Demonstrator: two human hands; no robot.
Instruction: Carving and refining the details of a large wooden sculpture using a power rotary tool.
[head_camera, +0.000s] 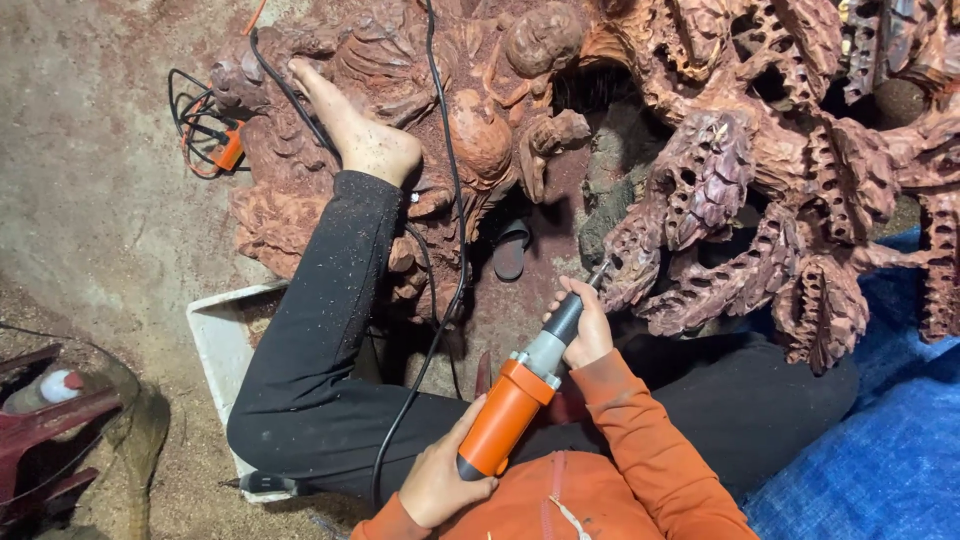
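Observation:
An orange and grey power grinder (520, 395) lies across my lap, its thin bit touching the lower edge of a large reddish carved wood sculpture (720, 200). My left hand (438, 478) grips the orange rear body of the tool. My right hand (582, 322) wraps the black neck near the bit. A black power cord (445, 190) runs from the tool up over the carving. My bare left foot (360, 130) rests on the carved wood, the leg in black trousers.
A white tray (222, 335) sits under my knee on the sawdust floor. An orange tool with coiled cable (222, 150) lies at upper left. A dark sandal (511, 250) lies below the carving. Blue tarp (880, 440) covers the right; a red frame (45, 430) stands at left.

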